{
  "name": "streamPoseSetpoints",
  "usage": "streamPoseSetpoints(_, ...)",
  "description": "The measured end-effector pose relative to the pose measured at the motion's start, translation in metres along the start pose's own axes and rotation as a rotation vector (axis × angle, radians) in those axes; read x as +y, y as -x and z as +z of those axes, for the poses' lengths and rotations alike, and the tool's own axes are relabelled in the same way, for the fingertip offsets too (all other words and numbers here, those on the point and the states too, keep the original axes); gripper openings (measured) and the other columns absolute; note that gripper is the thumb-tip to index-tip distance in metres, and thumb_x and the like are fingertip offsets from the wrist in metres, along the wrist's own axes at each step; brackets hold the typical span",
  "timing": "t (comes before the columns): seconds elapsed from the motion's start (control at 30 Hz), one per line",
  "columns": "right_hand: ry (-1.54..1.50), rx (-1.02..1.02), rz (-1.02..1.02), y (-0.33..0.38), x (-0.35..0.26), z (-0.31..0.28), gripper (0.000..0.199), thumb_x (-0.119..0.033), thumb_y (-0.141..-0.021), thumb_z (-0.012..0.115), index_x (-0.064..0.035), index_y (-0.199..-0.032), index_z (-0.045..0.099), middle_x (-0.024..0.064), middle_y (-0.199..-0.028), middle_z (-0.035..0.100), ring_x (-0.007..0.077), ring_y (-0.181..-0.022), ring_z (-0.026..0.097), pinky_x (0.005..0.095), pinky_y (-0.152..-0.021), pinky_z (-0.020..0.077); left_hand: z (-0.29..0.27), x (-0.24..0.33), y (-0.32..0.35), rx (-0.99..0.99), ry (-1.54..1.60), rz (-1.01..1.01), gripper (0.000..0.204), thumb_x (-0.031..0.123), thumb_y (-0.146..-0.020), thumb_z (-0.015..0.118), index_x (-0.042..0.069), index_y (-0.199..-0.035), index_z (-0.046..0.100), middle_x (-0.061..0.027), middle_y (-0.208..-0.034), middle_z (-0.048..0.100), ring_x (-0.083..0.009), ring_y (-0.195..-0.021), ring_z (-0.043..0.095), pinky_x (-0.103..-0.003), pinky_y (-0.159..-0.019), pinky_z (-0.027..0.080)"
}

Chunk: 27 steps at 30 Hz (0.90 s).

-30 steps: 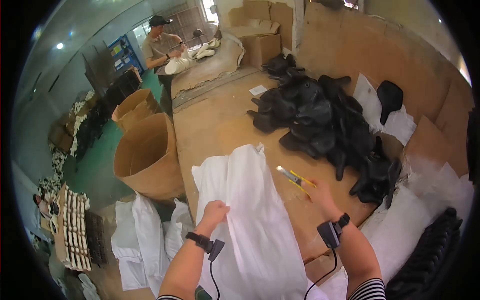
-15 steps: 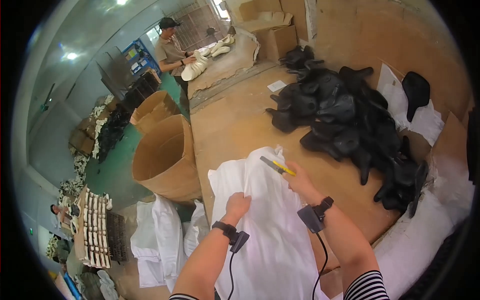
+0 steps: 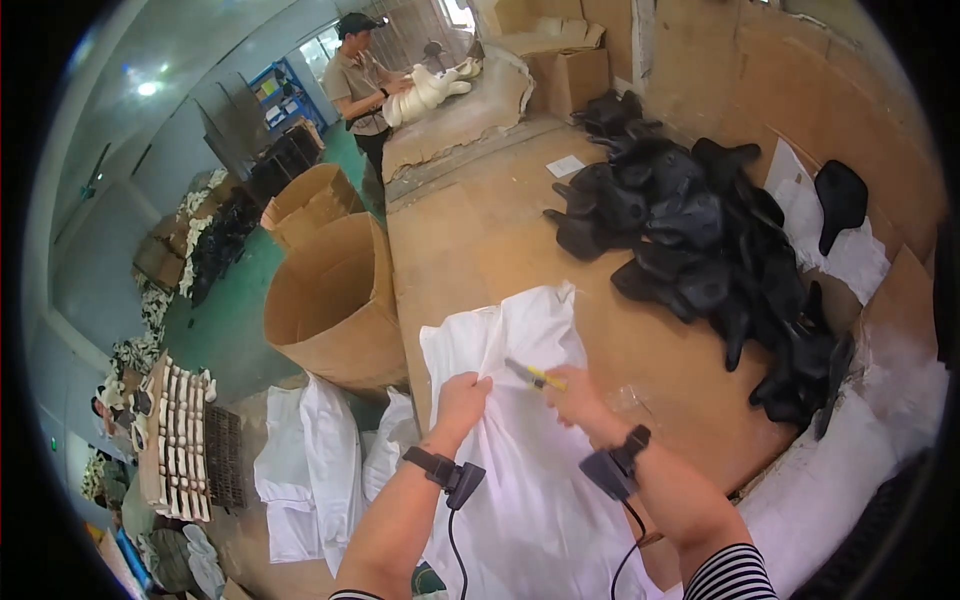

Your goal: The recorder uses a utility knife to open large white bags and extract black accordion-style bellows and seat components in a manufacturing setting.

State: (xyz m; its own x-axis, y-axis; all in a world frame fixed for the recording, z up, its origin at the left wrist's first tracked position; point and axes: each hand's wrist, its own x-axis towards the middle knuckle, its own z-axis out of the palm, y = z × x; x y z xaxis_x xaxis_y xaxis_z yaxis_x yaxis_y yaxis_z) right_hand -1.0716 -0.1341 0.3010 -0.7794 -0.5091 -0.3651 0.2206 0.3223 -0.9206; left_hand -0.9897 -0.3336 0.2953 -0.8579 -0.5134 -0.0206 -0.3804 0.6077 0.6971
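The sack lies at the near side of the table. The left hand pinches a fold of it; the right hand, just to the right, grasps a knife, its blade pointing far left over the cloth. Black pieces are heaped far right; a carton stands left of the table.

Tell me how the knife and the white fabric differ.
The knife is small, yellow and dark grey; the fabric is large and white. The knife looks straight and rigid, while the fabric is soft and creased. The right hand holds the knife; the left hand grips the fabric. Both are held by one person.
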Motion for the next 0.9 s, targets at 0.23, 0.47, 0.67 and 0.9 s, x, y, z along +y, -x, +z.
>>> streamPoseSetpoints(0.23,0.152,-0.407,0.110,0.143,0.067,0.003,0.033,-0.017,-0.084,0.060,-0.0071,-0.115,0.060,0.0058,-0.066,0.061,0.0124,-0.047,0.055,0.0295,-0.040,0.0431,-0.009,-0.014,0.001,-0.092,0.258,-0.233,0.025,0.021,-0.085,0.061,-0.004,-0.085,0.064,-0.0034,-0.065,0.058,-0.0143,-0.055,0.053,-0.031,-0.048,0.041)
streamPoseSetpoints(0.47,0.195,-0.568,0.232,0.205,0.063,-0.070,0.033,-0.021,-0.084,0.061,-0.0086,-0.114,0.062,0.0035,-0.072,0.064,0.0095,-0.048,0.053,0.0256,-0.043,0.0431,-0.024,-0.012,0.035,0.107,-0.534,0.203,0.027,0.008,-0.078,0.059,0.002,-0.105,0.060,-0.0150,-0.092,0.065,-0.0314,-0.080,0.062,-0.040,-0.070,0.049)
streamPoseSetpoints(0.67,0.193,-0.641,0.312,0.181,0.044,-0.080,0.033,-0.023,-0.088,0.058,-0.0075,-0.117,0.059,0.0009,-0.073,0.062,0.0057,-0.047,0.047,0.0219,-0.042,0.0370,0.013,0.040,0.136,-0.687,-0.399,0.661,0.038,-0.002,-0.064,0.056,0.010,-0.098,0.066,-0.0080,-0.098,0.063,-0.0317,-0.085,0.055,-0.038,-0.078,0.046)
streamPoseSetpoints(0.9,0.137,-0.593,0.191,0.189,0.070,-0.064,0.034,-0.027,-0.081,0.063,-0.0070,-0.108,0.064,0.0047,-0.067,0.063,0.0082,-0.044,0.047,0.0240,-0.040,0.0368,-0.027,0.062,0.181,-0.604,-0.823,0.733,0.013,0.008,-0.065,0.063,0.015,-0.072,0.071,-0.0042,-0.079,0.057,-0.0266,-0.083,0.054,-0.038,-0.070,0.046)
